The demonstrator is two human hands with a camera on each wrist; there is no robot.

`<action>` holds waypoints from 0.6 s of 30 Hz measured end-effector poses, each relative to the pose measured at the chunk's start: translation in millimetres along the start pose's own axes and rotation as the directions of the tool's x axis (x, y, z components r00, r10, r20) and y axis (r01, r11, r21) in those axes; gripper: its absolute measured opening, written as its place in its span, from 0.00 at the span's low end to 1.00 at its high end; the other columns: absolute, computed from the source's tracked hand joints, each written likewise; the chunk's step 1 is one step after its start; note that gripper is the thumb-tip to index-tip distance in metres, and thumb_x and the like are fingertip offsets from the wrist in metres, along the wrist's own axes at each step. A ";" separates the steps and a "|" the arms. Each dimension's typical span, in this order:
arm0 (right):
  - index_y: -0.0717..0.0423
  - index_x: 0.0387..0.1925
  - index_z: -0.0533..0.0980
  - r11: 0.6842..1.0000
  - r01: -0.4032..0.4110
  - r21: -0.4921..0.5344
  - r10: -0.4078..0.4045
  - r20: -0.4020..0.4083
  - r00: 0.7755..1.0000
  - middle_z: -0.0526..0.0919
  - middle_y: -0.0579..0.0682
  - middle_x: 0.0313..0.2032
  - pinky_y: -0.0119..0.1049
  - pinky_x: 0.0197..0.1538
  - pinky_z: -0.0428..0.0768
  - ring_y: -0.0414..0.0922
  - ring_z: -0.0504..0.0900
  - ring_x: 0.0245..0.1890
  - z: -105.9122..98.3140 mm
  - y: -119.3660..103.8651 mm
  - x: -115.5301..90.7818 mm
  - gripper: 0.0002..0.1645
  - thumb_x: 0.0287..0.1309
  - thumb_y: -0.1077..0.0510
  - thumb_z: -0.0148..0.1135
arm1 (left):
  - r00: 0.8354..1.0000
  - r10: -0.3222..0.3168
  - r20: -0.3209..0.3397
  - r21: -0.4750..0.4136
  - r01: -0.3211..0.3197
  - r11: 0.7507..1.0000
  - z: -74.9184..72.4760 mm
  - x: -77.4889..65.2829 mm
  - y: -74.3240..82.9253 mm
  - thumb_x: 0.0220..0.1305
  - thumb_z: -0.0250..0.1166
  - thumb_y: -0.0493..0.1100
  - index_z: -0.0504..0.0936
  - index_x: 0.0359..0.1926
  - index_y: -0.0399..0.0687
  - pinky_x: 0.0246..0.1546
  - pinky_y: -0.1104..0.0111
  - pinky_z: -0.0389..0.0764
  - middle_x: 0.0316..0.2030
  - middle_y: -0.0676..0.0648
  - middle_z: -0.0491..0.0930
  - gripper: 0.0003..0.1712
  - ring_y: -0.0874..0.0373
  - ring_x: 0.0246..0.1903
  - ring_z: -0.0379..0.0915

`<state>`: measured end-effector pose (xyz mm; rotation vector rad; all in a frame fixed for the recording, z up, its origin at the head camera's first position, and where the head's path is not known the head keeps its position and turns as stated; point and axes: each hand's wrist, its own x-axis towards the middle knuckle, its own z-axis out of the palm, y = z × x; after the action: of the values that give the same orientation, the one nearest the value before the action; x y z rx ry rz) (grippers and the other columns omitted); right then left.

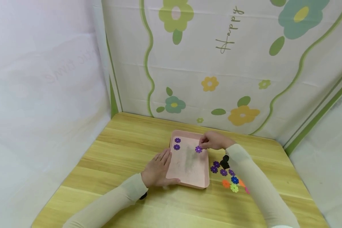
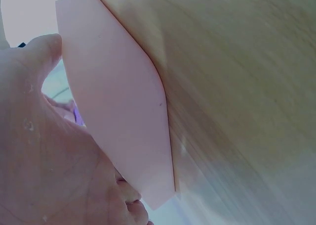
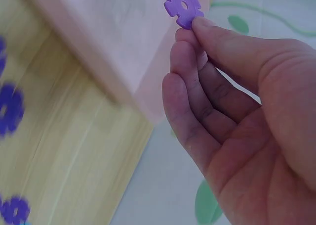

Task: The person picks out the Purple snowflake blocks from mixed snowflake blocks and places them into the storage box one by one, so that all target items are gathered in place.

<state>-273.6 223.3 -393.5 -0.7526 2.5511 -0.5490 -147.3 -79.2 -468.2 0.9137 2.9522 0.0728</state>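
A pink tray (image 1: 188,167) lies on the wooden table, with two purple snowflake discs (image 1: 177,143) flat inside near its far left corner. My left hand (image 1: 157,167) rests against the tray's near left corner, its fingers fairly straight along the left side and the thumb by the front rim. In the left wrist view, the thumb touches the rim of the pink wall (image 2: 113,86). Between thumb and forefinger, my right hand (image 1: 215,140) pinches another purple snowflake disc (image 3: 181,6) by its edge, over the tray's far right part. The other right fingers are bent together.
Right of the tray lie several loose purple discs (image 1: 223,172), black pieces (image 1: 224,162), a blue disc (image 1: 235,180), a yellow-green disc (image 1: 234,188) and orange pieces (image 1: 226,183). The right sleeve partly covers this group. A flower-printed cloth (image 1: 188,69) hangs behind the table (image 1: 117,152).
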 end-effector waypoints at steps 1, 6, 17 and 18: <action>0.54 0.35 0.86 1.000 0.006 -0.005 -0.006 0.005 1.000 0.89 0.55 0.34 0.34 0.35 0.76 0.40 0.76 0.28 2.1 -4.7 4.6 0.11 0.75 0.58 0.63 | 1.000 -0.003 0.003 0.002 0.003 1.000 -0.2 0.2 0.1 0.64 0.49 0.86 0.57 0.81 0.32 0.80 0.52 0.64 0.83 0.35 0.53 0.69 0.42 0.83 0.53; 0.54 0.36 0.86 1.000 0.019 0.000 -0.019 0.004 1.000 0.89 0.50 0.33 0.32 0.36 0.77 0.39 0.77 0.30 15.4 -23.4 26.0 0.09 0.74 0.57 0.65 | 1.000 -0.008 0.006 0.012 0.008 1.000 -0.1 0.8 0.1 0.63 0.49 0.87 0.56 0.81 0.32 0.80 0.52 0.65 0.83 0.35 0.53 0.70 0.42 0.83 0.53; 0.55 0.38 0.88 0.997 0.041 0.061 -0.037 -0.058 0.998 0.90 0.46 0.33 0.29 0.37 0.78 0.38 0.78 0.30 48.0 -34.3 61.5 0.07 0.72 0.59 0.66 | 1.000 0.001 -0.014 0.038 0.000 0.999 1.9 1.2 -0.6 0.63 0.49 0.87 0.57 0.81 0.33 0.80 0.53 0.66 0.83 0.35 0.53 0.69 0.43 0.83 0.53; 0.56 0.39 0.88 0.995 0.044 0.089 -0.038 -0.065 0.997 0.90 0.47 0.34 0.28 0.37 0.78 0.38 0.78 0.30 50.4 -34.3 63.2 0.07 0.72 0.60 0.67 | 1.000 -0.001 -0.012 0.041 0.002 0.999 1.9 1.2 -0.6 0.63 0.49 0.87 0.57 0.81 0.33 0.80 0.53 0.66 0.83 0.35 0.53 0.69 0.43 0.83 0.53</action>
<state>-282.7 147.4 -436.9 -0.7684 2.5533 -0.7072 -148.6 -79.0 -470.2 0.9194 2.9755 0.0173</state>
